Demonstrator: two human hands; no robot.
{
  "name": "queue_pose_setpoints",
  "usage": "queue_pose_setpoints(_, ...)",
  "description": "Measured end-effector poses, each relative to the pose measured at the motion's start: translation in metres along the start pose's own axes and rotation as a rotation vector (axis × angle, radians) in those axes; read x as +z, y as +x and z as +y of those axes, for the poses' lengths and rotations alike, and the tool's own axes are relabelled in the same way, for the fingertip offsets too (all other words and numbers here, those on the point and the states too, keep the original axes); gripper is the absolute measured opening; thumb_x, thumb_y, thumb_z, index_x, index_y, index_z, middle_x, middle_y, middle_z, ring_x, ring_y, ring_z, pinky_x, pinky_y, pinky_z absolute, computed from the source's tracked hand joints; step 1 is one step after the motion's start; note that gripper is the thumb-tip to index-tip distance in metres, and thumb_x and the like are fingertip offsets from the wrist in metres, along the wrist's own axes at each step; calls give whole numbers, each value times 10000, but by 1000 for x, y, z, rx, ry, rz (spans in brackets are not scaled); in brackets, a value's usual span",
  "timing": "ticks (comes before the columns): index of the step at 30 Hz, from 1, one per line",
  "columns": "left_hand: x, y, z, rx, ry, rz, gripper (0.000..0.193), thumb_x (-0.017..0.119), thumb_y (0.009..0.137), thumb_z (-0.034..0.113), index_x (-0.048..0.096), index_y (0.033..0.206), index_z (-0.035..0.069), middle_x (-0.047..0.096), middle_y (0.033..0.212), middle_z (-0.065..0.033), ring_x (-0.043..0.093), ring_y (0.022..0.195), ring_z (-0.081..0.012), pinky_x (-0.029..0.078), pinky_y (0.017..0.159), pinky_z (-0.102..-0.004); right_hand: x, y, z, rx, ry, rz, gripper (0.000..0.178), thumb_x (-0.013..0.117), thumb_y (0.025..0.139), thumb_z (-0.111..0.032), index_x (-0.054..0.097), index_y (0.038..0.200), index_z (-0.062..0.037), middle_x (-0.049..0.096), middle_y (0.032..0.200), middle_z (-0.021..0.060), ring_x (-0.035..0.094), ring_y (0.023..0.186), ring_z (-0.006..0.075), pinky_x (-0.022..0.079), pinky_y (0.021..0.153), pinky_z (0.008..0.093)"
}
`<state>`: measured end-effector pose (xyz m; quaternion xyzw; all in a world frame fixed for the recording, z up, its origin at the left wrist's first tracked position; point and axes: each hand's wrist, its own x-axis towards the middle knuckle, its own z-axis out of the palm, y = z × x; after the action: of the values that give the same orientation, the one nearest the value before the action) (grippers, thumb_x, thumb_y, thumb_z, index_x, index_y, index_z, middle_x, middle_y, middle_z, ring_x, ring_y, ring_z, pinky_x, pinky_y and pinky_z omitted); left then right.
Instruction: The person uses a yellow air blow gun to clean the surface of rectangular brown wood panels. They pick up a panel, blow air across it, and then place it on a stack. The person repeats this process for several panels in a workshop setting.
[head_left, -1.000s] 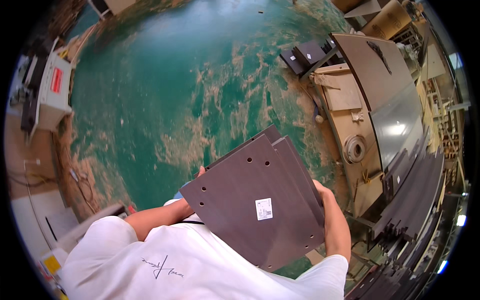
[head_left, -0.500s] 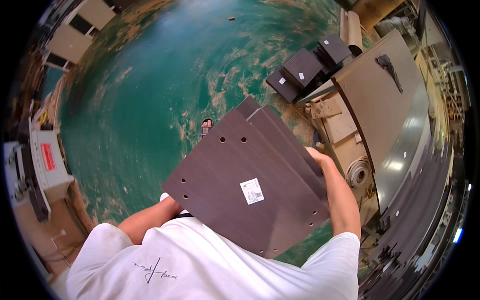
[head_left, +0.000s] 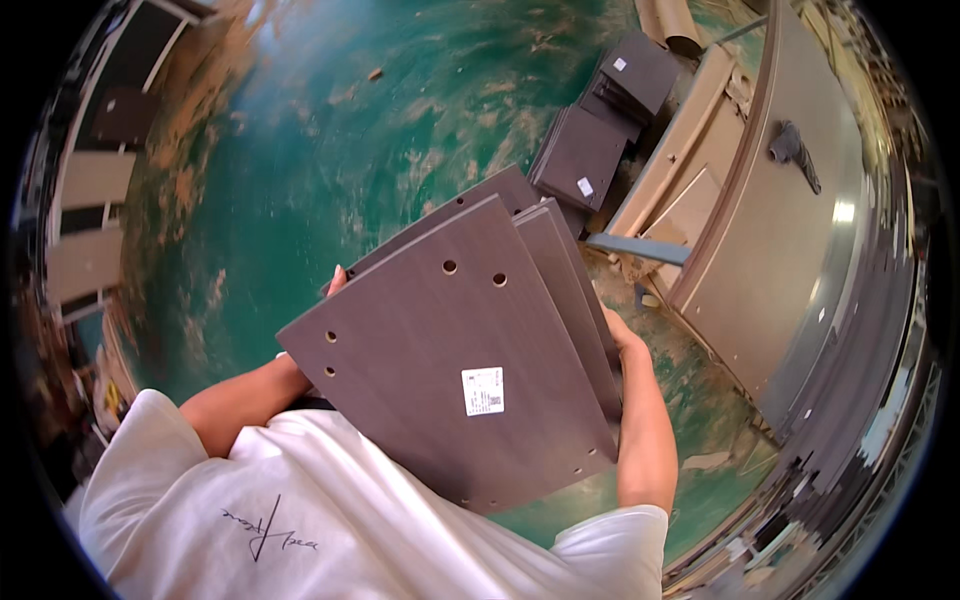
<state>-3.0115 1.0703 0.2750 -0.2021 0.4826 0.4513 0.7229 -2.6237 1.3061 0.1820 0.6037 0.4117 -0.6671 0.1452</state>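
Observation:
Against my white shirt I carry a stack of dark brown panels [head_left: 420, 330], tilted and slightly fanned out. Drilled holes run along the edges of the uppermost panel, and a white label sits on its face. My left hand [head_left: 337, 280] grips the stack from its left side; a fingertip shows at the edge and the rest is hidden behind the boards. On the opposite side my right hand [head_left: 622, 336] is wrapped round the edge, its fingers mostly out of sight beneath the panels.
Ahead to the right, more dark panels [head_left: 585, 155] stand in stacks on the green floor [head_left: 300, 150]. Beside them is a large table [head_left: 745, 250] with a dark glove-like item [head_left: 793, 152] on it. Pale and dark boards [head_left: 95, 180] line the far left. A brown roll [head_left: 672, 25] lies at the back.
My view has turned and moved closer to the stacks and table on the right. The carried panels have shifted slightly left in view and fanned apart, and a left fingertip now shows.

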Motion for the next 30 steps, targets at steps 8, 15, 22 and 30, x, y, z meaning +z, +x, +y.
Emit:
queue_pose_setpoints(8,103,65,256,-44,293,80,738,555,963,660,550,1465,120,612,1391,-83,587,1244,-230,473,1058,-372,-20,40,-118,293,404,38,640,625,987,-514,648,1355,9,721,1189,108,690,984,206,562,831,352)
queue_pose_setpoints(15,147,188,394,-355,248,-198,981,593,865,813,507,1518,87,528,1527,-164,534,1360,-317,408,1152,-464,-3,44,-209,408,557,284,597,604,1004,-464,633,1366,9,725,1172,112,712,941,216,570,728,390)
queue_pose_setpoints(22,283,311,511,-445,411,-83,946,547,901,809,498,1514,90,563,1484,-155,567,1311,-282,469,1088,-466,-78,129,-274,422,705,262,624,595,1005,-487,618,1382,9,704,1213,123,689,998,226,548,783,393)
queue_pose_setpoints(30,452,383,580,-529,480,42,1085,567,791,910,496,1535,123,508,1550,-126,509,1378,-290,416,1135,-476,-213,185,-319,436,809,270,654,585,1006,-512,601,1401,9,681,1260,135,664,1062,238,523,846,395)
